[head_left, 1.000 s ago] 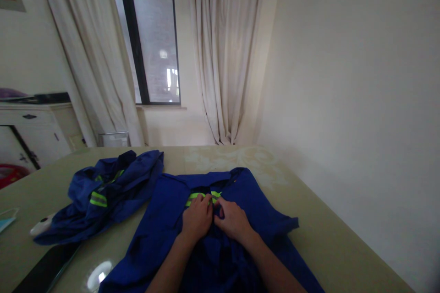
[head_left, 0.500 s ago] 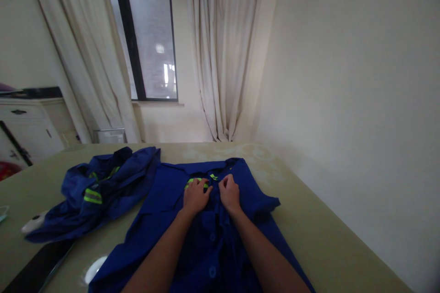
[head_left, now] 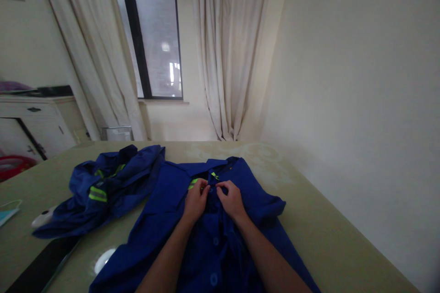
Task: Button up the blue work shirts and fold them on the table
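Observation:
A blue work shirt (head_left: 165, 233) with neon-yellow reflective stripes lies flat, front up, on the beige table (head_left: 326, 247). My left hand (head_left: 195, 200) pinches the left edge of the shirt's front opening just below the collar. My right hand (head_left: 232, 199) pinches the right edge beside it, fingers curled. The two hands almost touch at the top of the placket. Round blue buttons (head_left: 215, 241) run down the front between my forearms.
A second blue garment (head_left: 103, 187) with reflective stripes lies crumpled at the left. A white small device (head_left: 43, 217), a face mask (head_left: 8, 213) and a dark phone (head_left: 41, 268) lie near the table's left edge. A white cabinet (head_left: 34, 123) stands beyond, and a wall runs along the right.
Both hands moved from below the collar up toward it, then came together pinching the placket edges. The neon stripe inside the collar is more covered than a second ago.

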### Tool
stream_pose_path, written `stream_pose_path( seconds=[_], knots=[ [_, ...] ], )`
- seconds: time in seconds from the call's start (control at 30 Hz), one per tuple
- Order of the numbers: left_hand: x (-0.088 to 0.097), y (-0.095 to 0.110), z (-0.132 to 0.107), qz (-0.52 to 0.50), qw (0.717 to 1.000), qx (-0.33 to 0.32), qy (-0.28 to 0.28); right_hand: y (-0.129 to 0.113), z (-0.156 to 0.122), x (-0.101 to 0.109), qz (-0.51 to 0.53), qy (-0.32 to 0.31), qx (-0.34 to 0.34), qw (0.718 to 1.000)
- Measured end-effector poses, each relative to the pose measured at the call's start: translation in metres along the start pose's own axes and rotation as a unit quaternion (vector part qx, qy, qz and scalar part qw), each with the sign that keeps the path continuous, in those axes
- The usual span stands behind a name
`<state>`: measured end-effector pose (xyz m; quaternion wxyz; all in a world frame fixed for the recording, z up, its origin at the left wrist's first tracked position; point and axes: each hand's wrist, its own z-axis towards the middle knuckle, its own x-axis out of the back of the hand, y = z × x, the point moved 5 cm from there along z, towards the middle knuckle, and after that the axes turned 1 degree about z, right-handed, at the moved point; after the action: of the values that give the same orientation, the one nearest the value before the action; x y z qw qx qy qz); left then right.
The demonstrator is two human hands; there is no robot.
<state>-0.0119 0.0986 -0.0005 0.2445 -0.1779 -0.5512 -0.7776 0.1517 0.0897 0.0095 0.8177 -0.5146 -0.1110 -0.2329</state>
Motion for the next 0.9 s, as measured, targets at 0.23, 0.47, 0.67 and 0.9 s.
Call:
stream_pose_path(
  seconds=[0.23,0.47,0.67,0.9],
  knots=[
    [-0.010,-0.011,0.003,-0.079,0.996,0.006,-0.029,0.000,-0.001,0.005,-0.009,0.016,0.021,1.000],
    [-0.012,-0.013,0.006,-0.089,0.995,0.018,-0.050,-0.002,0.000,0.002,0.007,0.005,0.011,1.000],
    [-0.012,-0.018,0.007,-0.095,0.994,0.045,-0.030,-0.013,-0.001,0.003,0.008,-0.019,0.037,0.999],
    [-0.009,-0.013,0.011,-0.168,0.984,0.036,-0.042,-0.022,-0.004,0.001,-0.013,-0.055,0.067,0.996]
  ],
)
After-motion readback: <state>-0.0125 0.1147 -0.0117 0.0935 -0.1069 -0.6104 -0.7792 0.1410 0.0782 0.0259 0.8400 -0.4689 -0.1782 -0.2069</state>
